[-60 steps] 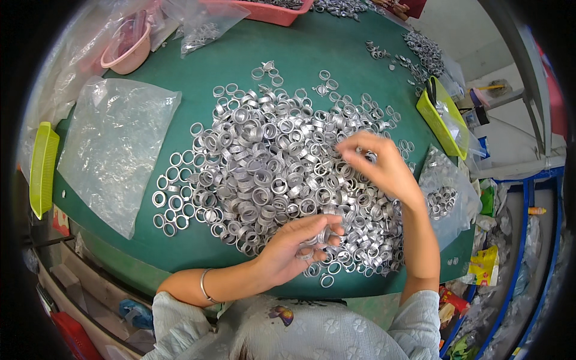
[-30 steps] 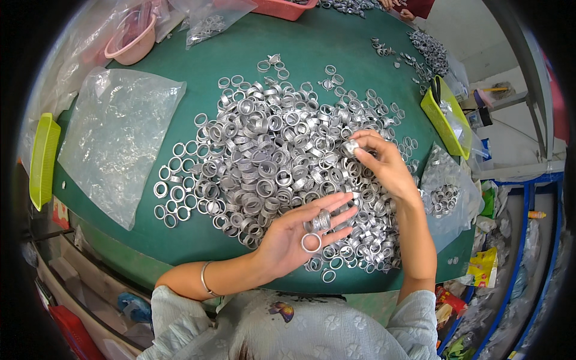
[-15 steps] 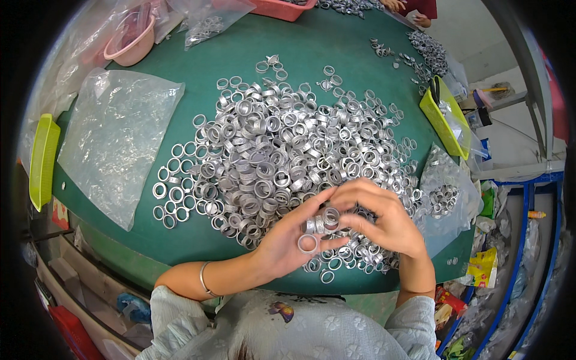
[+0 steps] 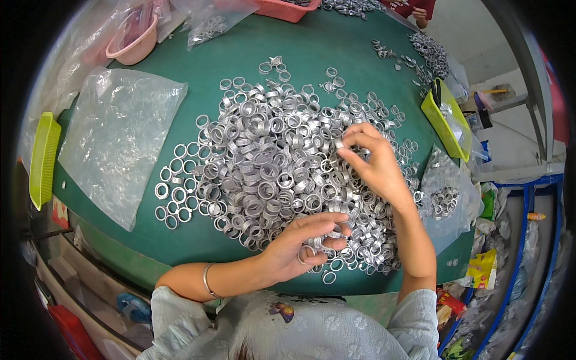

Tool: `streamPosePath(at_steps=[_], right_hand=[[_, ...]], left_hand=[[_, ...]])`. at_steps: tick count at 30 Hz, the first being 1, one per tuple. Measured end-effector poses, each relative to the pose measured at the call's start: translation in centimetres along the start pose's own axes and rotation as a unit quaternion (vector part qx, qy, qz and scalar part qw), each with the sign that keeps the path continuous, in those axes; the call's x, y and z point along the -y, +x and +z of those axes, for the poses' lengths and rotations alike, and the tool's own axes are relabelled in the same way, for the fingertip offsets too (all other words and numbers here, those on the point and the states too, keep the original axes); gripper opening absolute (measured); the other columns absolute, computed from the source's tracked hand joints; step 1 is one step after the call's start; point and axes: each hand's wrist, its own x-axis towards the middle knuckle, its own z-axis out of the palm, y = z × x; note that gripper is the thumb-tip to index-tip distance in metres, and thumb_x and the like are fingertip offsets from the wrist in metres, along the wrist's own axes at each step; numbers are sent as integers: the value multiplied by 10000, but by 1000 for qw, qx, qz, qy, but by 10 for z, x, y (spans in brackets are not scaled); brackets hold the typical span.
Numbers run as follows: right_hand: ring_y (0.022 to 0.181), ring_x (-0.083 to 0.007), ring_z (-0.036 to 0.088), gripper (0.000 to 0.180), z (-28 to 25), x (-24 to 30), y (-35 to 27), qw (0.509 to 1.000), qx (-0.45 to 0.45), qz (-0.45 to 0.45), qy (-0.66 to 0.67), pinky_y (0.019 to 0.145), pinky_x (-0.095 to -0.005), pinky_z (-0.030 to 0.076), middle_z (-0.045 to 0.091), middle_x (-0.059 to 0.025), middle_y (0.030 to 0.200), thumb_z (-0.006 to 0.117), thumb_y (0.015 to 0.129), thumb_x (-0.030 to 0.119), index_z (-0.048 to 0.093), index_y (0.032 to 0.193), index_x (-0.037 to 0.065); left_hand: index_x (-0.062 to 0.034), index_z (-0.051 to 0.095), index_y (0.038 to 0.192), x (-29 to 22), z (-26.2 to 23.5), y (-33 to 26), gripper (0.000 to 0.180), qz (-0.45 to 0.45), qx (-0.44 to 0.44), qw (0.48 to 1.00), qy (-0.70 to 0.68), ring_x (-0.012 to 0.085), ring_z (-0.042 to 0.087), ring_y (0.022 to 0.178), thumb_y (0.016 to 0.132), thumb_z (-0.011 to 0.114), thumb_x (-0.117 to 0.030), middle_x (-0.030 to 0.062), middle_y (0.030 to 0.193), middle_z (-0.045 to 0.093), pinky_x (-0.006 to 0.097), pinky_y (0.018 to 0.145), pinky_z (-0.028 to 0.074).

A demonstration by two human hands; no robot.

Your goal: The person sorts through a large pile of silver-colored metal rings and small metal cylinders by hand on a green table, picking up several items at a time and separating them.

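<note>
pink bowl (image 4: 135, 54), lime basket (image 4: 44, 161) at left, blue shelf frame (image 4: 527, 207)

From head height, the left fisheye camera is looking steeply down over the green tabletop (image 4: 240, 57), centring the metal ring heap (image 4: 273, 159) at close range.

1. Pale grey-blue, textured fabric top (image 4: 342, 333), embossed with flower shapes.
2. Loose, short, crinkled sleeves (image 4: 174, 318) in matching cloth.
3. Small orange-and-dark butterfly motif (image 4: 281, 311) on the front.
4. Slim, silver-coloured, rounded bangle (image 4: 206, 280) around the left forearm (image 4: 234, 278).
</note>
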Motion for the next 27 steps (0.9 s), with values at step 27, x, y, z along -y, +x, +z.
streamPosePath(at_steps=[27], right_hand=[[978,-294,534,232,10,28,5,987,64,-125,-78,881,-395,395,583,-113,980,670,758,85,610,974,23]], left_hand=[[-58,570,1188,4,-3,3,299,-1,39,999,8,121,612,891,914,568,-178,57,1029,582,158,450,340]])
